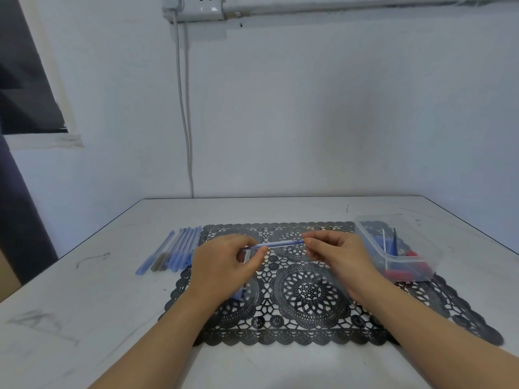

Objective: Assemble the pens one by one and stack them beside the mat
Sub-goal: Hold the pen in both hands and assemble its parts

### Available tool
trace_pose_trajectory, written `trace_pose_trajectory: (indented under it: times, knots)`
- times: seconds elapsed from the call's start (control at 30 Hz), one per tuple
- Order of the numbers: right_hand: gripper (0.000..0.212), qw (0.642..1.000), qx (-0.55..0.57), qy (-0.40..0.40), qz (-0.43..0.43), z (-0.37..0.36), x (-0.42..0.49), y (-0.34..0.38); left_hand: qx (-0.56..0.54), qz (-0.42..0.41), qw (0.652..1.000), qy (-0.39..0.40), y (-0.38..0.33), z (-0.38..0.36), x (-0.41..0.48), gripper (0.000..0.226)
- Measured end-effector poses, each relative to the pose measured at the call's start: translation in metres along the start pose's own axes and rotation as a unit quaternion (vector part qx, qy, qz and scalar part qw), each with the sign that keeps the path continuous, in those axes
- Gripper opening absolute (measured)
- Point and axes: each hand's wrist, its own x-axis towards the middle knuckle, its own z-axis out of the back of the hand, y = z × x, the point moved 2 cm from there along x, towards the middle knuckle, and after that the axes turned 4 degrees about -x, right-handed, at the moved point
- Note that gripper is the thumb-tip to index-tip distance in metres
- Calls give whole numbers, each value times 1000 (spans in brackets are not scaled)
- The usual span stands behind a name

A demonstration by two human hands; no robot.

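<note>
A blue see-through pen is held level above the black lace mat, between both hands. My left hand pinches its left end and my right hand pinches its right end. A small blue piece shows under my left wrist; I cannot tell what it is. Several assembled blue pens lie side by side on the table just left of the mat. A clear plastic box on the mat's right side holds blue and red pen parts.
The white table has pencil marks on its left part. A white wall stands behind the table, with a cable running down from a socket strip. A dark window opening is at the far left.
</note>
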Motion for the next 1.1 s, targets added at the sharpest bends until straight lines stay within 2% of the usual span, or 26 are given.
trace_pose_trajectory:
  times: [0.17, 0.23, 0.33, 0.4, 0.5, 0.83, 0.97, 1.1]
  knots:
    - [17, 998, -54, -8, 19, 0, -1, 3, 6, 4, 1000, 5, 1, -1, -1, 38]
    - [18, 986, -156, -11, 55, 0, -2, 2, 11, 0, 1000, 9, 1, -2, -1, 39]
    - [17, 919, -364, 12, 152, -4, -4, 2, 10, 0, 1000, 15, 2, -4, 0, 39]
    - [19, 884, -419, 41, 202, -9, -6, 2, 12, -2, 1000, 20, 2, -4, 0, 40]
    - [18, 862, -445, 61, 235, -11, -8, 2, 18, -8, 1000, 20, 2, -4, -1, 38]
    - [27, 837, -491, 76, 230, -10, -9, 3, 4, 3, 999, 32, 5, -6, 0, 39]
    - [25, 829, -511, 78, 215, -10, -11, 5, -7, 5, 999, 32, 5, -5, 0, 41]
    - [23, 810, -529, 95, 237, -11, -12, 6, -17, -1, 999, 28, 5, -5, -1, 42]
